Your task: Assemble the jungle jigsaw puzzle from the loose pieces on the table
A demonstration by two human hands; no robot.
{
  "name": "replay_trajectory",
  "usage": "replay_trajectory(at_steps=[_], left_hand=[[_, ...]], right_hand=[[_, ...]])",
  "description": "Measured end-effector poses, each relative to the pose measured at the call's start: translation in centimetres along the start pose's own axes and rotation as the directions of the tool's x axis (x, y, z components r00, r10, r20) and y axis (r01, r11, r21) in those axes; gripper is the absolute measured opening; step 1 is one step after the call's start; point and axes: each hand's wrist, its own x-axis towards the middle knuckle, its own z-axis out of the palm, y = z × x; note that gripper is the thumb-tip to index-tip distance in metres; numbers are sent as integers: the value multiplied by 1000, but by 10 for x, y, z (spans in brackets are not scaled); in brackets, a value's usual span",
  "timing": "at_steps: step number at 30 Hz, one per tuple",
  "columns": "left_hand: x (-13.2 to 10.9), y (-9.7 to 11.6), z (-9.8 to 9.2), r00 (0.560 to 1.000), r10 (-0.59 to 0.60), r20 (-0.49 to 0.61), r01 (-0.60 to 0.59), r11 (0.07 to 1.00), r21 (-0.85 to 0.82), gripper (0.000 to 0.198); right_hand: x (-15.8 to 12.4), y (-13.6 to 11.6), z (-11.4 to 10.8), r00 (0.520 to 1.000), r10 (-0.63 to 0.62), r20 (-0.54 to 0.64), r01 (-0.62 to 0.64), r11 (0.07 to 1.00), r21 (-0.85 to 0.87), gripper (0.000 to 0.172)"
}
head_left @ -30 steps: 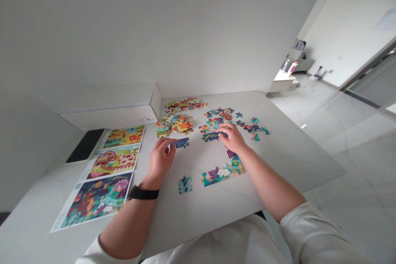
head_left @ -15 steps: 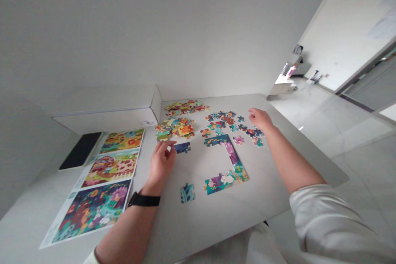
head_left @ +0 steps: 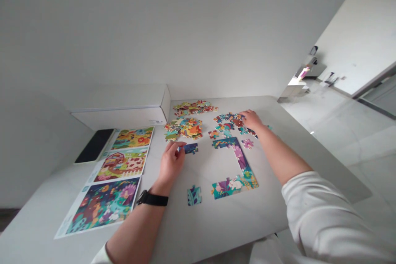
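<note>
The puzzle pieces (head_left: 191,148) were matt printed cardboard, the picture sheets (head_left: 103,204) smooth paper, the tabletop (head_left: 198,222) smooth and matt, the sleeve (head_left: 321,210) soft white cloth, and the floor (head_left: 355,161) glossy tile.

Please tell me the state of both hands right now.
Left hand: half closed at a dark blue puzzle piece, grip unclear.
Right hand: open, on loose puzzle pieces.

The worktop (head_left: 204,222) carries three printed puzzle pictures (head_left: 120,165) along its left edge, one black phone (head_left: 94,145), one white box (head_left: 120,117), two heaps of loose puzzle pieces (head_left: 183,128) near the far edge, one joined puzzle strip (head_left: 238,169), one lone puzzle piece (head_left: 194,195), and two hands: one left hand (head_left: 171,165), one right hand (head_left: 252,119).
</note>
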Motion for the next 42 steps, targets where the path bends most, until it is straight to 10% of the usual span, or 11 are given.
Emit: replay_trajectory(at_steps=[12,23,42], left_hand=[[-1,2,1,999,30,33,-27,997,-75,19],[-2,1,2,999,27,31,-24,995,-93,18],[-2,7,1,996,24,88,-15,995,-98,19]], right_hand=[[1,29,5,985,174,19,-171,979,-115,51],[-10,25,1,996,87,29,-85,994,-72,51],[-14,-37,14,930,-368,1,367,928,69,59]])
